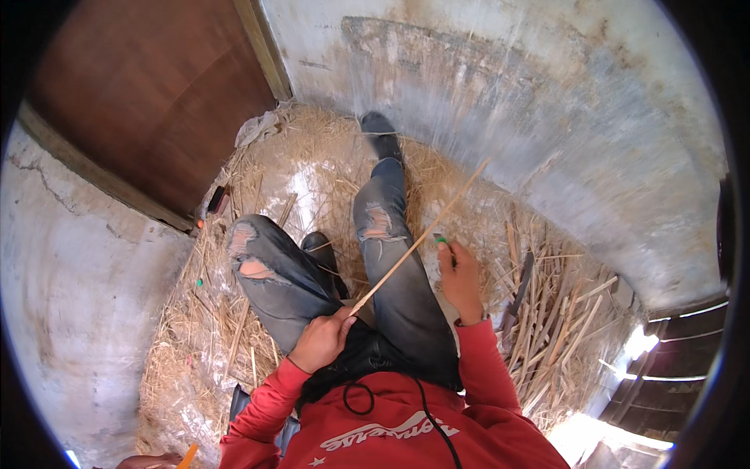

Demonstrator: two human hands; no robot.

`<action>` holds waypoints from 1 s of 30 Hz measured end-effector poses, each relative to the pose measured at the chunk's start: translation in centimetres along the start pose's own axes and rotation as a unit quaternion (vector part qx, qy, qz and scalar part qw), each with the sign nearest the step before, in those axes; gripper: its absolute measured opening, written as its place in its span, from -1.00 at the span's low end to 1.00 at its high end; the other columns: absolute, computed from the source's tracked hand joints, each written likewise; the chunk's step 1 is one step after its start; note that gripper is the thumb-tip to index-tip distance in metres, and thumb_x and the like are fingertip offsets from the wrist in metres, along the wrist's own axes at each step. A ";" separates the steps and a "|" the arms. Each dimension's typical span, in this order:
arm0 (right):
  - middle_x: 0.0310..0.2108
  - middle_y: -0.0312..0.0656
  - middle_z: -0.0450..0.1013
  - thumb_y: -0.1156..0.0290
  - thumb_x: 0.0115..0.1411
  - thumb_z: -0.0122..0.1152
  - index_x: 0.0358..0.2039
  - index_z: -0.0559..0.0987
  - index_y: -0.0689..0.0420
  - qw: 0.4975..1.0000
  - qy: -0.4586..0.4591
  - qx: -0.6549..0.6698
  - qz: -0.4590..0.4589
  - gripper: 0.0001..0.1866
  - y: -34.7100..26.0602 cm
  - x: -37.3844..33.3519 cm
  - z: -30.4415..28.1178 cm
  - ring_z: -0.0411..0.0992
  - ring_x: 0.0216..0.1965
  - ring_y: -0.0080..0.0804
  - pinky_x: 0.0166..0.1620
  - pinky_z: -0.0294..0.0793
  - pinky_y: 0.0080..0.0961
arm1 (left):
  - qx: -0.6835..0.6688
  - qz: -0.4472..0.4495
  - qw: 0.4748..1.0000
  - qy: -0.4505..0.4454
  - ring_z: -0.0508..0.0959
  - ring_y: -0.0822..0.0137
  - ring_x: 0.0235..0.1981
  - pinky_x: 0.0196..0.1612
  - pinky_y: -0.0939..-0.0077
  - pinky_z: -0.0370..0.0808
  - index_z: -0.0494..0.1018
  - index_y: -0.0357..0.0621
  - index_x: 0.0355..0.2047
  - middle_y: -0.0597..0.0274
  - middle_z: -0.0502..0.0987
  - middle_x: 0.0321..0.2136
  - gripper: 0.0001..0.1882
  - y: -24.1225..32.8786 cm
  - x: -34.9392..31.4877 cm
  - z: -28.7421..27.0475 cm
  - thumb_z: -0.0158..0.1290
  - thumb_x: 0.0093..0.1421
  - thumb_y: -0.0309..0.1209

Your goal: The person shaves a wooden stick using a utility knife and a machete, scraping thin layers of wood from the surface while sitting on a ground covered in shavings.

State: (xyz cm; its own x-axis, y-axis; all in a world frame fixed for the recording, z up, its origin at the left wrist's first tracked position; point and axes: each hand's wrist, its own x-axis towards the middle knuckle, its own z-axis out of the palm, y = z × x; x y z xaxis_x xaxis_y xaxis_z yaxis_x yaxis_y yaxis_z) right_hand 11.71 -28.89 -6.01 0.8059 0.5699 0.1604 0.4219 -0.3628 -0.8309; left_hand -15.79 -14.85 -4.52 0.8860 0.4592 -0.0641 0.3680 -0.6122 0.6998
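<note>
My left hand (323,341) is closed around the lower end of a long, thin stick (426,233), pale like split bamboo or wood. The stick slants up and to the right across my right thigh, its far tip near the wall. To the right of the stick, my right hand (461,275) is closed on a small tool with a green part (441,240) showing at the fingertips. The tool's exact kind is hidden by the fingers. It appears apart from the stick.
A pile of split sticks (555,313) lies at the right, with a dark strip (522,285) among them. Straw and shavings (195,336) cover the floor. A stained wall (500,78) and brown door (156,94) stand ahead. An orange object (187,456) shows at lower left beside what may be a hand.
</note>
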 end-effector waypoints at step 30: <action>-0.51 0.21 0.47 0.12 0.43 0.07 -0.33 0.54 0.19 0.975 -0.213 -0.037 -0.054 -0.63 1.9 -0.3 2.7 0.48 -0.40 0.30 -0.35 0.40 0.07 | -0.015 0.000 1.000 -0.007 0.53 -0.38 -0.37 -0.33 -0.16 0.43 0.46 -0.33 -0.37 -0.35 0.50 -0.51 -0.69 1.5 10.3 4.6 0.00 0.42 -0.30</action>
State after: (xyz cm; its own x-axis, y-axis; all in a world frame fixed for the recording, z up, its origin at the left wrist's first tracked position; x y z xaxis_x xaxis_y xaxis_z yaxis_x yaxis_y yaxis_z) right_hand 11.15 -27.70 -9.07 0.5168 0.8561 -0.0041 0.5357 -0.3271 -0.7785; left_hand -4.77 -14.00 -7.36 0.8898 0.4503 -0.0739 0.3596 -0.5925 0.7208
